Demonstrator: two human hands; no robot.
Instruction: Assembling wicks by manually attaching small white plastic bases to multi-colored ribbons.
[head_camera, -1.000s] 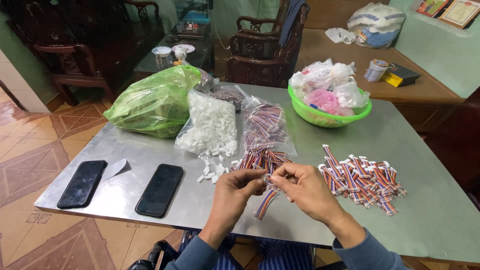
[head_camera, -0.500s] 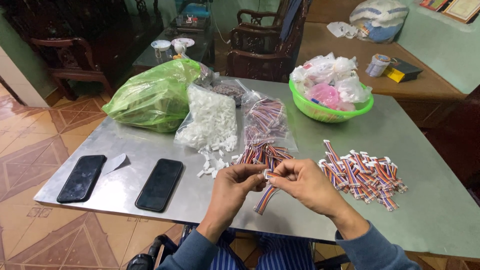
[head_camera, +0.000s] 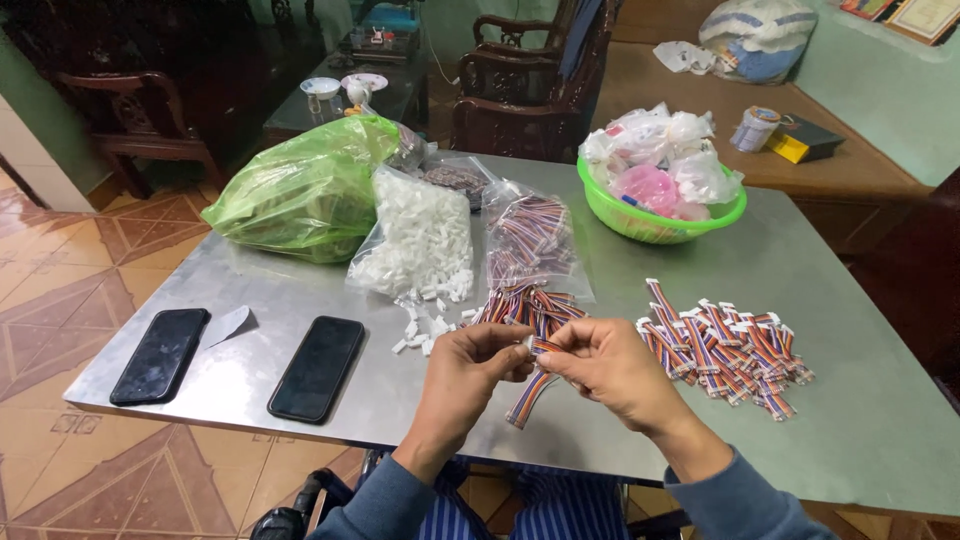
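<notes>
— What has shifted since a second ago?

— Very little. Both hands have stayed over the near edge of the tabletop (head_camera: 250, 300), drawn a touch closer together, and the striped ribbon cable (head_camera: 528, 392) still hangs between them.

— How are the hands set?

— The left hand (head_camera: 472, 368) has its fingers pinched shut on the cable's upper end, where a small white piece shows. The right hand (head_camera: 608, 368) meets it there, fingers closed on the same end; the cable's free length dangles down toward the table edge.

— And around them?

— Just behind the hands lies a loose bunch of cables (head_camera: 525, 305), spilling from a clear bag of cables (head_camera: 530, 238). Left of that, a bag of white connectors (head_camera: 420, 240), with a few scattered before it. To the right, a pile of finished cables (head_camera: 722, 345) with white ends. Farther back sit a green plastic bag (head_camera: 305, 190) and a green basket (head_camera: 655, 222). Two black phones (head_camera: 318, 368) lie on the left.
</notes>
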